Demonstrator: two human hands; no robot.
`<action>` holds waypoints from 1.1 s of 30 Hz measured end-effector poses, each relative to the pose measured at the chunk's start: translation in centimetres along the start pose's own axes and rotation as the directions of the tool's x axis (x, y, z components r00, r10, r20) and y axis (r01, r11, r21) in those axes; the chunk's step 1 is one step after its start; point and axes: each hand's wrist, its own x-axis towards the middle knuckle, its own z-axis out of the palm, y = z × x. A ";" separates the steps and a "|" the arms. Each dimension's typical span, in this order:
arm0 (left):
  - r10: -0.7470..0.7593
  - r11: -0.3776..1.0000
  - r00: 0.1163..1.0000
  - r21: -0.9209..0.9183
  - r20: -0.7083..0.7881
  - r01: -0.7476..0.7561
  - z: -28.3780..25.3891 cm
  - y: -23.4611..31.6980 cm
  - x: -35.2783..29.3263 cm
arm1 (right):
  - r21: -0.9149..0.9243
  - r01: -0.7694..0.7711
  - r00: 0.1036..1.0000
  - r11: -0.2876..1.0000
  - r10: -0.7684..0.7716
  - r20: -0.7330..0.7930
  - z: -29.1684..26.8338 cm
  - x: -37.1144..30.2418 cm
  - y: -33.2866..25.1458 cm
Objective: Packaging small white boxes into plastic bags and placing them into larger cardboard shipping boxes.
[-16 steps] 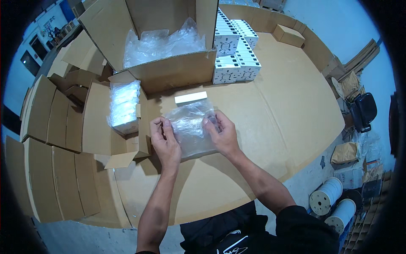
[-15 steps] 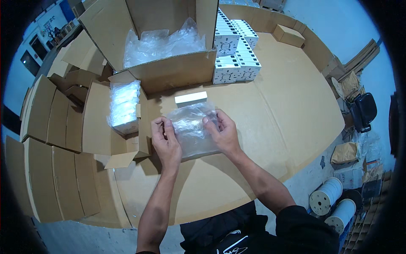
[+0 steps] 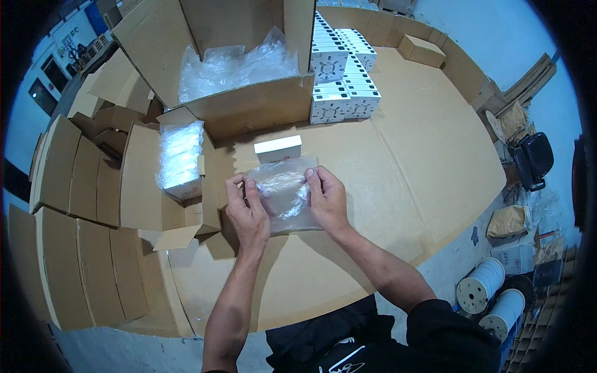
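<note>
Between my hands is a clear plastic bag (image 3: 287, 196), held flat above the cardboard-covered table. My left hand (image 3: 247, 208) pinches its left edge with thumb and fingers. At the right edge, my right hand (image 3: 328, 202) grips the film, thumb on top. Just beyond the bag lies a small white box (image 3: 278, 149). To the left of my left hand stands an open carton (image 3: 211, 180) containing a row of plastic-wrapped white boxes (image 3: 181, 155).
A large open carton (image 3: 261, 102) at the back holds loose clear bags (image 3: 239, 65). White printed boxes (image 3: 345, 102) are stacked beside it. A small brown box (image 3: 421, 51) sits far right on the table (image 3: 429, 161). Cable spools (image 3: 480, 286) stand on the floor at right.
My right thumb has moved to the bag's upper right and the right hand has shifted slightly left. The film between my hands is creased differently. The view has shifted slightly.
</note>
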 end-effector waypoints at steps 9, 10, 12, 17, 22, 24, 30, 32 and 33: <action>-0.284 0.908 0.959 -0.316 0.017 0.275 -1.7 0.2 1.7 | -0.119 0.106 0.992 0.987 -0.113 -0.054 0.0 0.2 -0.6; -0.318 0.890 0.942 -0.308 0.108 0.335 -1.8 -0.6 1.6 | -0.118 0.107 0.992 0.987 -0.114 -0.052 0.0 0.2 -0.6; -0.312 0.939 0.931 -0.090 0.192 0.333 -1.4 -1.3 1.4 | -0.113 0.113 0.992 0.987 -0.117 -0.036 -0.1 0.2 -0.3; -0.335 0.923 0.936 -0.163 0.111 0.349 -1.0 -0.7 1.7 | -0.149 0.159 0.987 0.976 -0.158 0.019 0.0 0.0 -0.2; -0.408 0.827 0.901 -0.359 0.144 0.432 -0.9 1.3 1.3 | -0.154 0.120 0.993 0.981 -0.122 0.001 -0.3 0.1 -0.4; -0.423 0.847 0.859 -0.211 0.289 0.488 -0.9 1.8 0.5 | -0.159 0.116 0.993 0.980 -0.119 -0.004 -0.3 0.1 -0.5; -0.400 0.839 0.860 -0.251 0.318 0.483 -0.7 1.1 0.0 | -0.040 0.125 0.988 0.991 -0.127 -0.083 0.2 0.6 0.2; -0.393 0.852 0.873 -0.242 0.291 0.464 -0.7 1.0 0.1 | 0.019 0.054 0.997 0.998 -0.052 -0.060 0.1 0.4 -0.6; -0.385 0.864 0.884 -0.233 0.265 0.446 -0.6 0.9 0.1 | 0.074 -0.019 0.999 0.997 0.022 -0.034 0.0 0.3 -0.9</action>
